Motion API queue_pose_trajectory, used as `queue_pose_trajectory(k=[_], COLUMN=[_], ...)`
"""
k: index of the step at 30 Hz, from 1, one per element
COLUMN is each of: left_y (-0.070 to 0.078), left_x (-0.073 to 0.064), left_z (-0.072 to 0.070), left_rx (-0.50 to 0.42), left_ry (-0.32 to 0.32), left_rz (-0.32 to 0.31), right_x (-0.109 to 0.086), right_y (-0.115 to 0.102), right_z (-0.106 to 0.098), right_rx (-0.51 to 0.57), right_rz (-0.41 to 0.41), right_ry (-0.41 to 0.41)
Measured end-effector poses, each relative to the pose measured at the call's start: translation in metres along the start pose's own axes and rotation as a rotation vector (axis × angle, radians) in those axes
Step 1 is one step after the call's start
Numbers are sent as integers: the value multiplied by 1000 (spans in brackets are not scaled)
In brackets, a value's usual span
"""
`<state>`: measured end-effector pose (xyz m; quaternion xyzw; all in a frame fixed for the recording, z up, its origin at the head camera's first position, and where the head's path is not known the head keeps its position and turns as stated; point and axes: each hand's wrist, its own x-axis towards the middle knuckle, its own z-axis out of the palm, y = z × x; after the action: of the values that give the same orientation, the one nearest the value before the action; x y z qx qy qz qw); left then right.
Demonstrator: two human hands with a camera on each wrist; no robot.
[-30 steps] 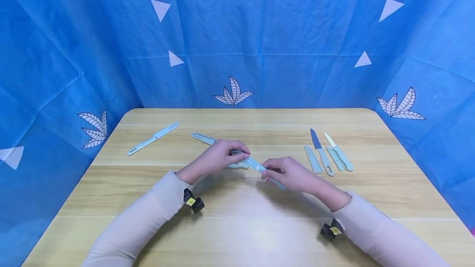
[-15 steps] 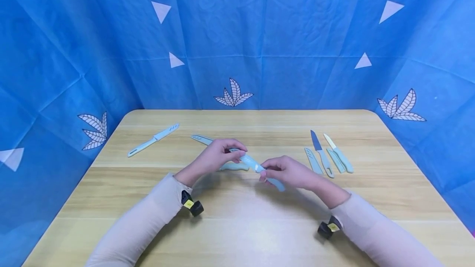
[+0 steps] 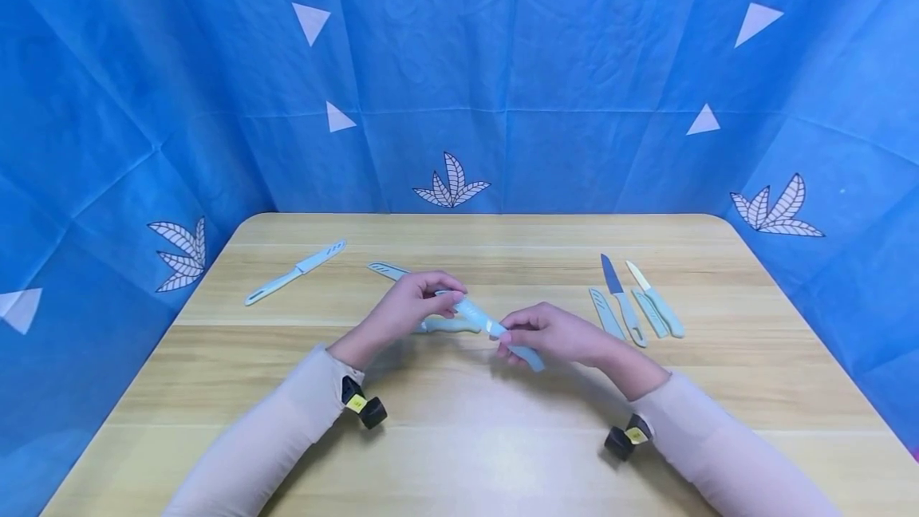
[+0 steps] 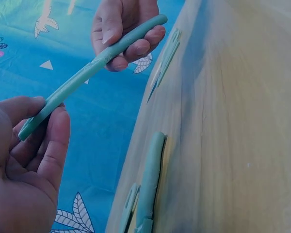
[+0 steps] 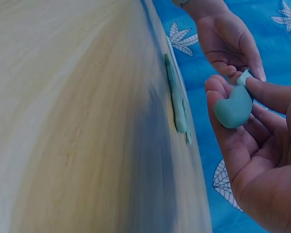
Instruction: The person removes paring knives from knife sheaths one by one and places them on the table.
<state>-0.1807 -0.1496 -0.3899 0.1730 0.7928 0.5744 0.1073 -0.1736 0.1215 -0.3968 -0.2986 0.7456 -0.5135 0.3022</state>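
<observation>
A pale blue-green knife (image 3: 477,316) in its sheath is held slanting above the middle of the table. My left hand (image 3: 412,305) pinches the sheath end between thumb and fingers. Around the handle curl the fingers and thumb of my right hand (image 3: 556,335); the handle's rounded butt (image 5: 233,109) faces the right wrist camera. No bare blade shows on this knife. Below my left hand lies another pale green knife handle (image 3: 452,325), and a slotted sheath (image 3: 388,270) pokes out behind the hand. My hand hides how those two parts meet.
At the far left lies a sheathed knife (image 3: 296,271). To the right are a dark-bladed knife (image 3: 623,300) and a light-bladed knife (image 3: 656,301), both bare, with two separate sheaths (image 3: 606,313) beside them. Blue patterned cloth (image 3: 502,86) hangs behind the wooden table (image 3: 467,453).
Both hands have drifted a little to the left, with the sheathed knife still held between them. The knives and sheaths on the table lie as before.
</observation>
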Motion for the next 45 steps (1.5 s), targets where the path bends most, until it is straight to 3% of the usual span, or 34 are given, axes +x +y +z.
queue_pose_trajectory(k=[10,23,45], left_y=[-10,-18,-30], left_x=[-6,-13,-16], left_z=[5,12,24], left_rx=[-410,-737,-1031], left_ry=[32,-60,-20], left_rz=[-81,-157,-264], right_x=[7,17,30], right_y=[-2,1,9], right_z=[1,-3,0], right_rx=[72,244,348], right_rz=[8,52,130], right_ry=[-17,-46,-165])
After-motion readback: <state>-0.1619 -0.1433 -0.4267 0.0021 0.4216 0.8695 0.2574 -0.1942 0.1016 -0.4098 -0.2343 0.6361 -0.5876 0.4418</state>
